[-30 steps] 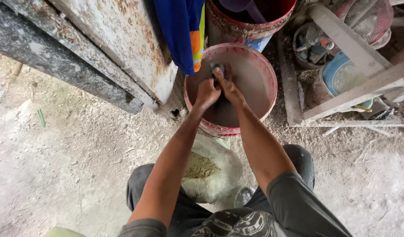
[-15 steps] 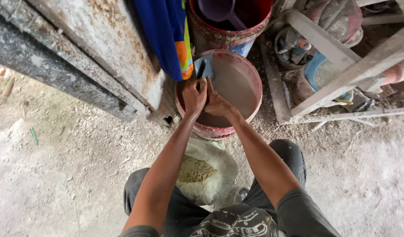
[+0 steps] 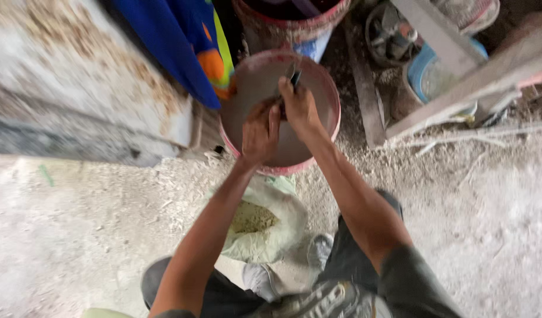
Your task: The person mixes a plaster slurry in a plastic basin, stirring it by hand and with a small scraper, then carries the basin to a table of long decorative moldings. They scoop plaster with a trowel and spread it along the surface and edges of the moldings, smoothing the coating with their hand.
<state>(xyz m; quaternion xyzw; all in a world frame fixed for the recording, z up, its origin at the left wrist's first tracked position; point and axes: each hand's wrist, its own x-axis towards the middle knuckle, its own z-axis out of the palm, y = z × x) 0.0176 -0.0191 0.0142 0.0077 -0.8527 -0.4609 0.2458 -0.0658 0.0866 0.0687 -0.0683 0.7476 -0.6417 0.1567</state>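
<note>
I'm looking straight down at both hands over the pink bucket (image 3: 327,138), which stands on the dusty ground just ahead of my knees, its inside coated grey. My right hand (image 3: 300,109) is closed around a small dark tool (image 3: 293,76), fingers curled tight, with only the tool's tip showing above the knuckles; I cannot tell what kind of tool it is. My left hand (image 3: 260,132) sits just beside it, fingers bent and loosely gathered, fingertips touching the right hand's side near the tool; whether it grips anything of its own I cannot tell. Both hands hang together inside the bucket's rim. Below the bucket, between my legs, a pale plastic bag (image 3: 265,221) lies open with yellowish-tan grainy powder showing in its mouth. Above the pink bucket stands a second bucket (image 3: 288,23), red-rimmed with a blue patch on its wall. To the left hangs a blue cloth (image 3: 176,47) with orange and yellow patches. To the right, grey wooden planks (image 3: 459,65) cross over a blue-rimmed container (image 3: 421,68).
</note>
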